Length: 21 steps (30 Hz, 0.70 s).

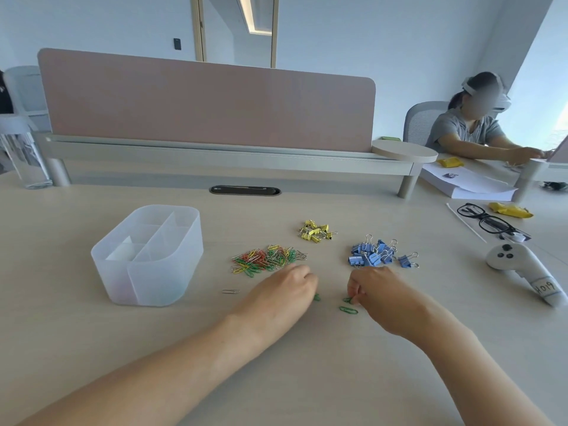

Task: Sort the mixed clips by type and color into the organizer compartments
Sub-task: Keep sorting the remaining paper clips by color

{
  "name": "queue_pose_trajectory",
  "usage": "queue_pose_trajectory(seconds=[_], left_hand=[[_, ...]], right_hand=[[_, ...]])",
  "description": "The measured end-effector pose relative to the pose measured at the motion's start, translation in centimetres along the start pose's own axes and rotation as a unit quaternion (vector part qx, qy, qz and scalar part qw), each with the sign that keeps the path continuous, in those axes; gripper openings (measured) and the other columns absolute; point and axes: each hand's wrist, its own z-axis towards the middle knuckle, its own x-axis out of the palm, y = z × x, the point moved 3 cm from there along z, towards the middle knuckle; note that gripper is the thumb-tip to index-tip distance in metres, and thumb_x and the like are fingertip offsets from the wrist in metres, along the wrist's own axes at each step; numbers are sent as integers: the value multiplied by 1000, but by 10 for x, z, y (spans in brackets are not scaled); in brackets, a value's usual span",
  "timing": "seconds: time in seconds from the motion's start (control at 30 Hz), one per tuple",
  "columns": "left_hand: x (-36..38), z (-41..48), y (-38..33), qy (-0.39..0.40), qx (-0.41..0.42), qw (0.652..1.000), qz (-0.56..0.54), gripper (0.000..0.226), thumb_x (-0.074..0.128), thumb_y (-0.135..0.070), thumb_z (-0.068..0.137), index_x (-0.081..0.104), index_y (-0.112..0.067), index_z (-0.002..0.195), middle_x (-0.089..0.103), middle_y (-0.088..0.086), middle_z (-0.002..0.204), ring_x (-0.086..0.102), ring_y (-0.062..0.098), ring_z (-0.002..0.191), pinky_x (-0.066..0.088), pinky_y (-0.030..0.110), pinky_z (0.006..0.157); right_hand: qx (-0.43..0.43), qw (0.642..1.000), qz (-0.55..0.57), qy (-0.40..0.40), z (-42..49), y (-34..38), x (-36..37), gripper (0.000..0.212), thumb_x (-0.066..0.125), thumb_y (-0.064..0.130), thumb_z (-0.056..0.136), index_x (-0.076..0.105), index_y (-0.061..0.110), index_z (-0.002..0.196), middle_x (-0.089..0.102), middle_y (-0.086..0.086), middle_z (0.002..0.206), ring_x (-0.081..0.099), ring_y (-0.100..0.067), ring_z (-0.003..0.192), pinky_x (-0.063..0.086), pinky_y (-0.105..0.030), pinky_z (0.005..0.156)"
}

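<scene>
The pale wooden table (307,379) fills the near view, and a pink divider panel (209,103) stands along its far edge. On the left of the table stands the translucent organizer (147,272), split by inner walls into several compartments. Two bare forearms reach in from the near edge. The left hand (282,287) lies knuckles up at the middle, with its fingers curled down to the table; I cannot tell whether it holds anything. The right hand (373,290), just right of it, has its fingers curled, and the tips pinch a green paper clip (348,300) against the table. A white controller (519,269) lies at the far right, with black glasses (488,221) beyond it. The mixed paper clip pile (267,259) lies just far of the left hand, to the right of the organizer. The blue binder clips (373,255) are heaped just far of the right hand. The yellow binder clips (316,231) sit farther back, between the two heaps. A second green paper clip (349,310) lies loose just near of the pinched one. A third green clip (316,297) peeks out at the left hand's right edge. A lone silver paper clip (230,291) lies between the organizer and the left hand.
</scene>
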Motion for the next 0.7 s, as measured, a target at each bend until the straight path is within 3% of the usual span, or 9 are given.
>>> queue_pose_trajectory(seconds=[0.1,0.2,0.33,0.47,0.6,0.7], left_hand=[[-2,-12,18,3,-17,1000,20,35,79,2,68,52,-19,73,51,-3,75,54,14,74,52,28,61],[-7,-17,18,28,-19,999,40,46,90,-5,50,52,-24,66,49,-9,67,52,8,64,46,19,53],[-8,-17,16,18,-18,998,62,46,91,-5,46,53,-24,65,49,-9,66,51,8,62,45,18,51],[-8,-17,17,11,-23,998,58,45,90,-2,46,54,-22,65,50,-7,66,53,10,62,46,19,51],[0,-16,22,4,-29,998,47,46,88,1,47,54,-21,68,50,-6,68,51,12,64,48,23,52],[-1,-14,20,10,-53,998,23,18,74,-3,76,59,-12,82,56,1,84,52,18,80,49,28,69]], right_hand=[[-1,996,93,-7,-2,-2,-6,13,58,12,92,61,24,88,57,12,81,53,-4,76,38,-15,62],[-12,986,163,15,-8,-1,-13,18,65,8,86,66,24,78,61,12,65,54,4,60,41,-11,56],[2,984,173,50,-8,-1,-12,27,58,0,82,67,25,82,69,13,65,64,-7,62,54,-23,64],[1,987,154,47,-7,0,-12,26,59,1,82,65,26,84,71,9,69,64,-6,59,55,-27,66],[1,994,101,50,-3,6,-13,22,56,3,87,67,23,86,69,11,75,56,8,58,44,-10,55],[5,997,34,67,-2,11,-12,32,48,0,89,69,23,95,67,17,81,48,8,69,41,-9,54]])
